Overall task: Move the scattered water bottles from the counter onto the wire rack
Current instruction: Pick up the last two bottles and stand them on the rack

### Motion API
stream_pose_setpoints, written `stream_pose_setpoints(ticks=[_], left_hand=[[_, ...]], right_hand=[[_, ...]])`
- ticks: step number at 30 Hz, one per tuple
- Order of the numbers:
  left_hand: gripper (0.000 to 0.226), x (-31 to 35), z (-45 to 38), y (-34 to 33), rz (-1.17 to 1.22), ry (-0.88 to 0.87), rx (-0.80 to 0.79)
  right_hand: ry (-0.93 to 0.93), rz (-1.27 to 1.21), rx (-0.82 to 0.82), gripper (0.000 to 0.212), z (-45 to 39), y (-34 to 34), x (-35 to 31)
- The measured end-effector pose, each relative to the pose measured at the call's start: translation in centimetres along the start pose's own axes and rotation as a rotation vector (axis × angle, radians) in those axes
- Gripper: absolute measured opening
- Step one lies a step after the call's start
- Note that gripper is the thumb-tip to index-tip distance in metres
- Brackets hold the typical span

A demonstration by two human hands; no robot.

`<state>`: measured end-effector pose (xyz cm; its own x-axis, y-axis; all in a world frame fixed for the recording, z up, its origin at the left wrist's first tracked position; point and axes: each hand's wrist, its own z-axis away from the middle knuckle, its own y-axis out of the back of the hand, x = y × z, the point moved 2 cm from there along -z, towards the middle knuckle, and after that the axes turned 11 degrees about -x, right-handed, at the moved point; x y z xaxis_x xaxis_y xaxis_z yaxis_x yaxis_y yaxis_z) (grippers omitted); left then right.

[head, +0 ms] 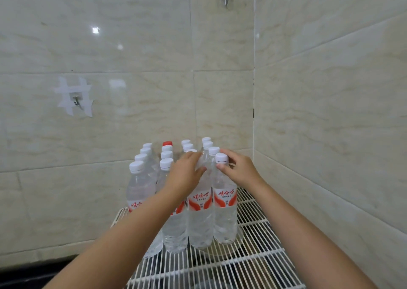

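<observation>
A bottle (200,202) is being gripped at its top by the left hand (184,174); a neighbouring bottle (225,200) on the wire rack (253,264) is apparently being pinched below its cap by the right hand (239,170).

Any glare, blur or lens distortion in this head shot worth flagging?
Head view: bright glare spots on the glossy wall tiles; wide-angle bending curves the tile lines toward the edges; the bottles, wire rack and both hands, left hand and right hand, look reasonably sharp; lighting soft, shadows faint.

Red "娃哈哈" on water bottles' (225,213) labels.
</observation>
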<state>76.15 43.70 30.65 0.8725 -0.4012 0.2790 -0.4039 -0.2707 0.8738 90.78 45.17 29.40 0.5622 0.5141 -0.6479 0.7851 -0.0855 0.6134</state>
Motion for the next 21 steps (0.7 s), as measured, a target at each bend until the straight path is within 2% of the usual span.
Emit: stream_pose_setpoints(ticks=[2,5,7,13,17,21], left_hand=[[0.049,-0.2,0.9,-0.5,-0.076,-0.016,0.031],[0.049,-1.5,2.2,-1.6,-0.28,-0.116,0.226],[0.055,-3.3,2.7,-2.5,-0.375,-0.143,0.265],[0.066,-8.1,4.4,-4.9,-0.517,-0.1,0.439],[0.066,-9.3,4.8,-5.6,-0.592,-0.102,0.489],[0.067,-9.8,5.4,-6.3,-0.588,-0.115,0.506]], right_hand=[[0.039,0.001,0.015,0.041,0.3,-0.3,0.2],[0.083,0.034,0.101,0.037,0.6,-1.4,0.7],[0.076,0.054,0.15,0.04,0.6,-2.4,1.4],[0.086,-0.027,0.303,0.076,0.8,-4.1,2.0],[0.039,-0.039,0.347,0.057,0.2,-4.3,2.2],[0.067,-0.056,0.36,0.06,0.5,-4.3,1.9]])
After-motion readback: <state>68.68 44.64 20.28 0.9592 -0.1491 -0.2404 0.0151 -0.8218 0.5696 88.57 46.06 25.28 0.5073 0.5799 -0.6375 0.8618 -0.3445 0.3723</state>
